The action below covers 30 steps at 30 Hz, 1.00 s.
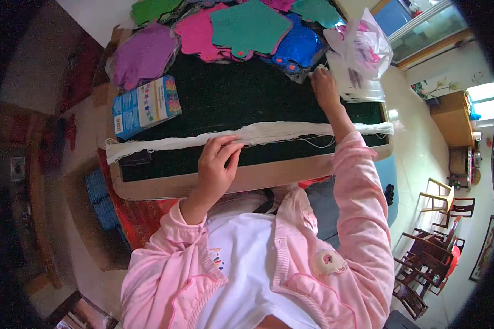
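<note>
A long bundle of white string (pixel 274 131) lies across the near part of the dark green table top (pixel 241 93), with a few loose strands sagging from it. My left hand (pixel 217 164) is at the middle of the bundle, its fingers bent and closed on the string. Farther off to the right, my right hand (pixel 325 88) reaches past the bundle, fingers bunched together. Something small and whitish shows at those fingertips, too unclear to name. Right beside that hand are a stack of clear plastic bags (pixel 362 90) and a blue foam piece in plastic (pixel 299 46).
Along the far edge lie wrapped foam shapes: purple (pixel 145 55), pink (pixel 198 33) and teal (pixel 250 27). A blue and white box (pixel 145 107) sits at the left. A white plastic bag (pixel 365 44) rests at the far right. Wooden chairs (pixel 431 257) stand across the room.
</note>
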Tool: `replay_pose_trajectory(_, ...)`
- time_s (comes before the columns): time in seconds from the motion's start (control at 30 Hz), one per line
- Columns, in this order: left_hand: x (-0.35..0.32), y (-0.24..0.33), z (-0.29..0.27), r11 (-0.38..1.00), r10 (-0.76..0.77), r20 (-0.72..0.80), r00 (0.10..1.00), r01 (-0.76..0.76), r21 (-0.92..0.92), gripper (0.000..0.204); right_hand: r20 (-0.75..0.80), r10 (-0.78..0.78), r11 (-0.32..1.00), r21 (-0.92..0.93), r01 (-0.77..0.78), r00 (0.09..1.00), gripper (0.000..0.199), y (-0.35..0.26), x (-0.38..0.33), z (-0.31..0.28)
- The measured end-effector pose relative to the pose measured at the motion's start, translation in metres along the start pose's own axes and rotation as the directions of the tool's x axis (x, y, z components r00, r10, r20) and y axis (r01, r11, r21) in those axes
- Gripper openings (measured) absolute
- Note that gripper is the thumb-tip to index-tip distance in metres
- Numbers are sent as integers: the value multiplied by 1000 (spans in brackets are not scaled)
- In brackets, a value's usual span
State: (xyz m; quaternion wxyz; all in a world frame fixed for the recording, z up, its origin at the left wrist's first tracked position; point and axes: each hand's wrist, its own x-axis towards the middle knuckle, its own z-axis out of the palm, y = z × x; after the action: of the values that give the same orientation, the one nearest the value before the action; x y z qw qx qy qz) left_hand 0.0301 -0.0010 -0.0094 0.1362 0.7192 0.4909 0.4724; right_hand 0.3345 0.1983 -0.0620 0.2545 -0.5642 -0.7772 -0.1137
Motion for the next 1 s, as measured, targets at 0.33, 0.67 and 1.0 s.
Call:
replay_pose_trajectory(0.33,8,-20,2,1000,21,31,999,-21,7,19,60,276,884,376,-277,959,15,11,17,-21)
replay_pose_trajectory(0.67,4,-34,11,1000,-15,110,994,17,-15,18,591,28,936,267,-229,806,15,-68,-94,-84)
replay_pose_trajectory(1.0,3,-12,44,996,-21,129,991,33,-85,16,468,315,764,392,-513,826,15,-88,-109,-96)
